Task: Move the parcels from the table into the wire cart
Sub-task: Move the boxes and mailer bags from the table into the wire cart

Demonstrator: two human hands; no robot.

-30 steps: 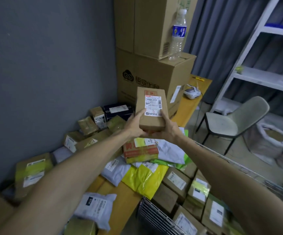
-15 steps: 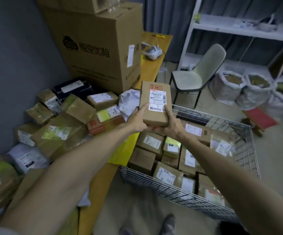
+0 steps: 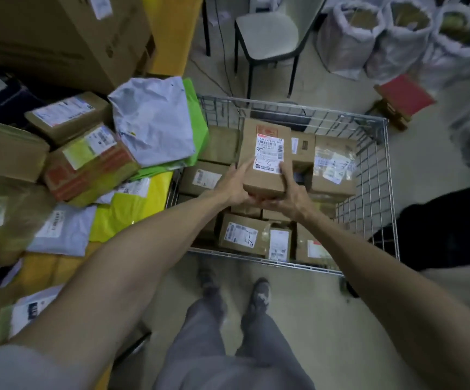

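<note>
I hold a small brown cardboard parcel (image 3: 264, 156) with a white shipping label above the middle of the wire cart (image 3: 380, 192). My left hand (image 3: 235, 185) grips its lower left edge and my right hand (image 3: 291, 194) grips its lower right edge, fingers under its near end. Several brown boxes fill the cart below it. On the yellow table (image 3: 169, 29) to the left lie more parcels: brown boxes, a grey mailer bag (image 3: 155, 119), green and yellow bags (image 3: 132, 204), and a box with red tape (image 3: 90, 164).
A large cardboard carton (image 3: 67, 35) stands at the back of the table. Beyond the cart are a pale chair (image 3: 267, 38), white sacks (image 3: 397, 32) and a low red stool (image 3: 402, 97). Something dark (image 3: 450, 223) lies right of the cart. My feet stand on bare floor before it.
Both hands have carried the parcel from above the table rightward and down over the cart. My view has swung from the wall and table down to the cart and floor.
</note>
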